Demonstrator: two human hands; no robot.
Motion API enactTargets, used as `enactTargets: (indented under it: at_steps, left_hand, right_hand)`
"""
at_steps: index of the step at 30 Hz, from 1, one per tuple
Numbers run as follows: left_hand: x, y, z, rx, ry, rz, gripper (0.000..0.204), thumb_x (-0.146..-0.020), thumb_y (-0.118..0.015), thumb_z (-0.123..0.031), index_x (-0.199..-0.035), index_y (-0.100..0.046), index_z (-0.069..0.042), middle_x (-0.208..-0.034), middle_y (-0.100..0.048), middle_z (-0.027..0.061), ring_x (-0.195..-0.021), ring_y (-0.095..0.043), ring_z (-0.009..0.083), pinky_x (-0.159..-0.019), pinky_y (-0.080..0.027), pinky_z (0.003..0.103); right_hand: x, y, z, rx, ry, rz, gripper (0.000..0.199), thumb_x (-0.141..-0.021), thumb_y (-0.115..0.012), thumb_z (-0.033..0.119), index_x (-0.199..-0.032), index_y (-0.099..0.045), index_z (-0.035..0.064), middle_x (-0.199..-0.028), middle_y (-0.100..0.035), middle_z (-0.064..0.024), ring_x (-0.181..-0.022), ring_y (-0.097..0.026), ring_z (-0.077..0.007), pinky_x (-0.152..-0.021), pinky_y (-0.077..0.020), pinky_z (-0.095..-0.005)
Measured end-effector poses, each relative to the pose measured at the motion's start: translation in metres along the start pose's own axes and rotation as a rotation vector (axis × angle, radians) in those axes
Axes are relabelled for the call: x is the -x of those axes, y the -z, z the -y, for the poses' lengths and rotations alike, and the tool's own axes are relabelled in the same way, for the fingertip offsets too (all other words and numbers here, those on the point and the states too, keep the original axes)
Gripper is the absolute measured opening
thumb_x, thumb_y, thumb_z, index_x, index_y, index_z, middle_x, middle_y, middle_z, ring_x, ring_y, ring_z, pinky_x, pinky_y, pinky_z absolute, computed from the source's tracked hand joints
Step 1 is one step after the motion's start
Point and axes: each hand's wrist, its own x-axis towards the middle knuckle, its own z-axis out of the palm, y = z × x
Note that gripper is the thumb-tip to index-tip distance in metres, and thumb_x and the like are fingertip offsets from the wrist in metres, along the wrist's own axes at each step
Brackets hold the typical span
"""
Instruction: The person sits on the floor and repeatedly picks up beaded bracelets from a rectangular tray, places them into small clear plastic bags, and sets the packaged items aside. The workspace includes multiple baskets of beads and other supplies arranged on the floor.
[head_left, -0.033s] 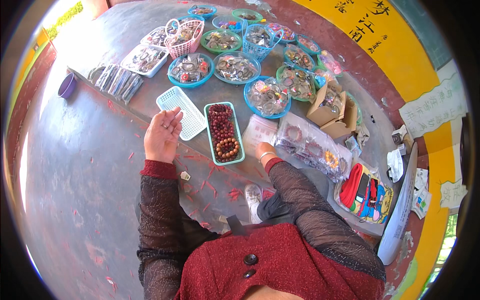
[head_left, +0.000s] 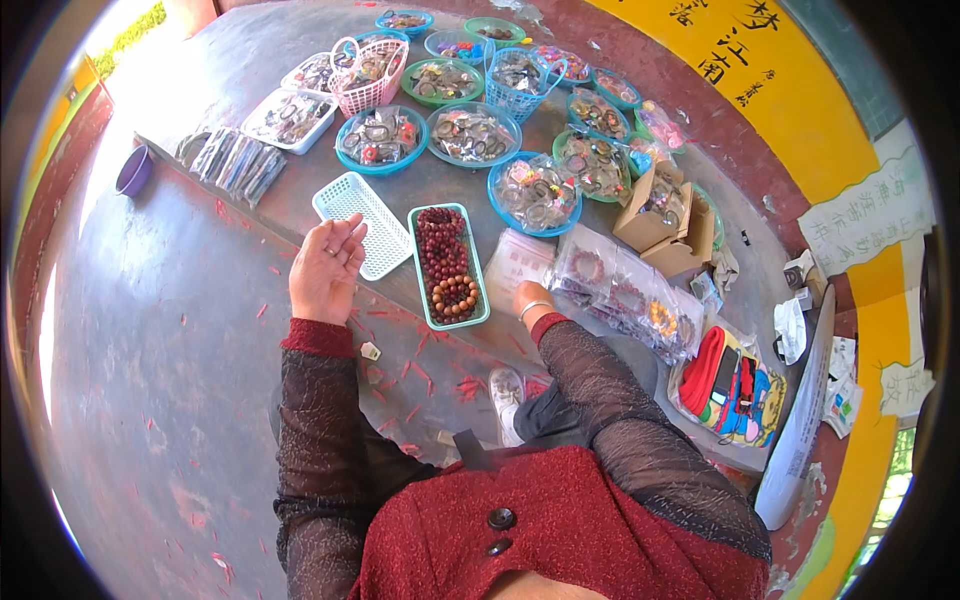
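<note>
My left hand (head_left: 328, 268) is raised palm up beside the white lattice tray (head_left: 372, 228), with its fingers loosely bent and nothing visible in it. My right hand (head_left: 530, 298) rests at the lower edge of a stack of clear plastic bags (head_left: 518, 260); its fingers are mostly hidden, so I cannot tell whether they grip one. Between the hands lies a pale green basket (head_left: 484, 300) holding dark red bead bracelets (head_left: 443, 245) and a brown bead bracelet (head_left: 455, 299). Bagged bracelets (head_left: 630, 290) lie right of my right hand.
Round basins (head_left: 535, 195) and handled baskets (head_left: 370, 85) full of packaged trinkets stand farther back. An opened cardboard box (head_left: 655, 215) is at the right, with a colourful bag (head_left: 735, 385) nearer me. A purple bowl (head_left: 134, 172) sits far left. Red scraps litter the floor.
</note>
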Motion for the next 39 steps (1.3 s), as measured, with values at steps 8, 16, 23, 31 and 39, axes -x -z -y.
enactTargets:
  at_steps: [8,16,23,31,39]
  left_hand:
    - [-0.001,-0.006,0.006,-0.043,0.025,-0.006,0.017,-0.088,-0.048,-0.018,-0.087,-0.056,-0.003,-0.1,-0.061,0.0153,-0.089,-0.059,0.022,-0.074,-0.046,0.029]
    - [-0.005,-0.004,0.026,-0.148,0.122,0.026,0.023,-0.087,-0.049,-0.024,-0.092,-0.057,-0.003,-0.1,-0.061,0.0116,-0.091,-0.058,0.0216,-0.077,-0.044,0.03]
    - [0.006,-0.014,0.081,-0.37,0.504,-0.028,0.053,-0.084,-0.054,-0.045,-0.111,-0.049,0.0,-0.103,-0.056,0.0099,-0.094,-0.053,0.0196,-0.082,-0.043,0.035]
    - [0.006,-0.008,0.107,-0.371,0.441,0.202,0.025,-0.087,-0.054,-0.015,-0.107,-0.055,0.001,-0.098,-0.062,0.0089,-0.085,-0.061,0.0182,-0.076,-0.049,0.031]
    - [0.011,-0.023,0.096,-0.827,0.223,0.452,0.018,-0.084,-0.055,-0.005,-0.098,-0.062,0.003,-0.089,-0.064,0.0064,-0.078,-0.059,0.0101,-0.074,-0.047,0.024]
  right_hand:
    - [-0.031,0.005,-0.022,0.033,0.099,-0.101,0.022,-0.069,-0.061,0.025,-0.079,-0.067,0.0068,-0.085,-0.064,-0.0185,-0.082,-0.062,-0.0311,-0.073,-0.0496,-0.0364]
    - [-0.005,0.076,0.001,-0.324,0.348,-0.18,0.013,-0.068,-0.062,0.018,-0.068,-0.059,0.0055,-0.071,-0.063,-0.0096,-0.069,-0.062,-0.0257,-0.063,-0.0484,-0.0323]
    - [0.144,0.124,0.054,-0.155,1.037,-0.66,0.012,-0.074,-0.056,0.012,-0.083,-0.052,0.0065,-0.095,-0.06,-0.0104,-0.083,-0.059,-0.0268,-0.064,-0.0484,-0.0343]
    - [0.167,0.101,0.053,-0.001,1.243,-0.525,0.023,-0.066,-0.064,0.015,-0.083,-0.054,0.0046,-0.098,-0.06,-0.0114,-0.089,-0.059,-0.0259,-0.071,-0.0485,-0.0333]
    - [0.136,0.148,0.031,-0.845,0.794,-0.292,0.034,-0.073,-0.07,0.024,-0.1,-0.059,0.0067,-0.097,-0.061,-0.0055,-0.087,-0.058,-0.0177,-0.073,-0.0453,-0.0272]
